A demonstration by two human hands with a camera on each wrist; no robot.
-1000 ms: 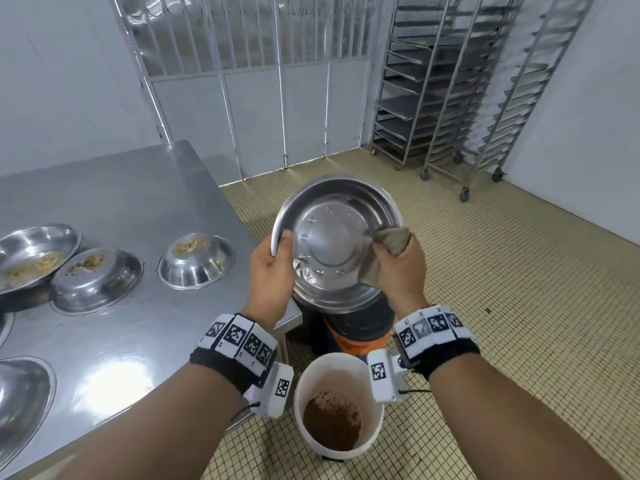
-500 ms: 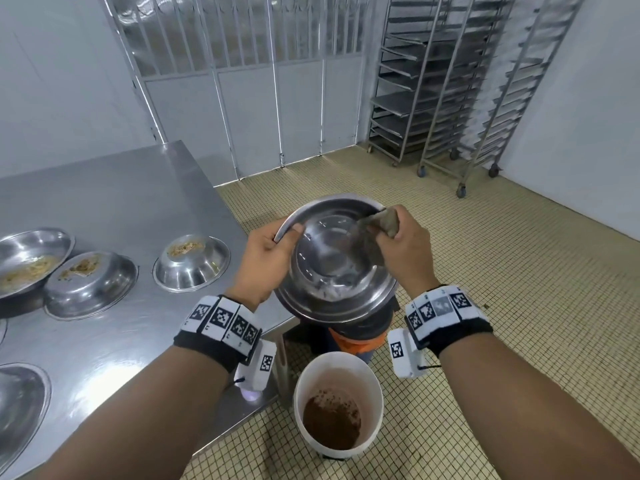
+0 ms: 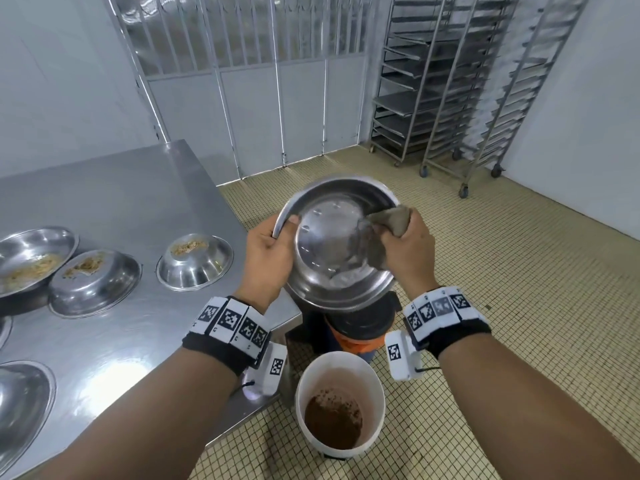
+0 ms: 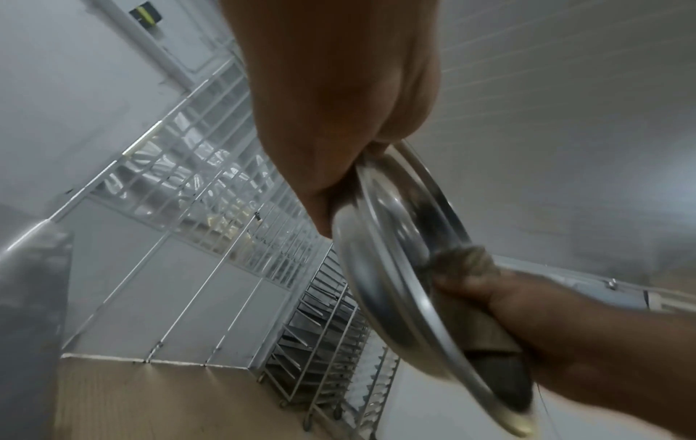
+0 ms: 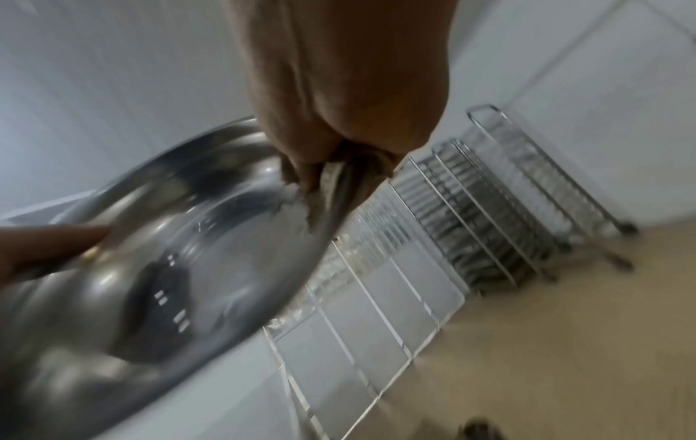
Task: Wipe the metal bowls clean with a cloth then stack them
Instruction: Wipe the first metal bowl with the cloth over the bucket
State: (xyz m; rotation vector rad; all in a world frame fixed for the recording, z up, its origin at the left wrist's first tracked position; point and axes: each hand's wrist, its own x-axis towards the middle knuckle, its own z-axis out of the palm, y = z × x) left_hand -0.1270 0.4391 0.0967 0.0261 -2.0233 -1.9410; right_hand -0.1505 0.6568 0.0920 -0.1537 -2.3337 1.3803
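A shiny metal bowl is held tilted toward me in the air past the table corner. My left hand grips its left rim, thumb inside. My right hand pinches a brownish-grey cloth over the bowl's right rim, part of the cloth inside the bowl. The left wrist view has the bowl edge-on with the cloth behind it. In the right wrist view the bowl is blurred and the cloth wraps its rim. Dirty upturned bowls lie on the steel table.
More metal bowls sit at the table's left edge. A white bucket with brown waste stands on the tiled floor below my hands, a black and orange bin behind it. Wheeled tray racks line the far right wall.
The bowl dropped lower and tipped flatter, then tilted back toward me. My right hand with the cloth slid along the right rim and stays there now.
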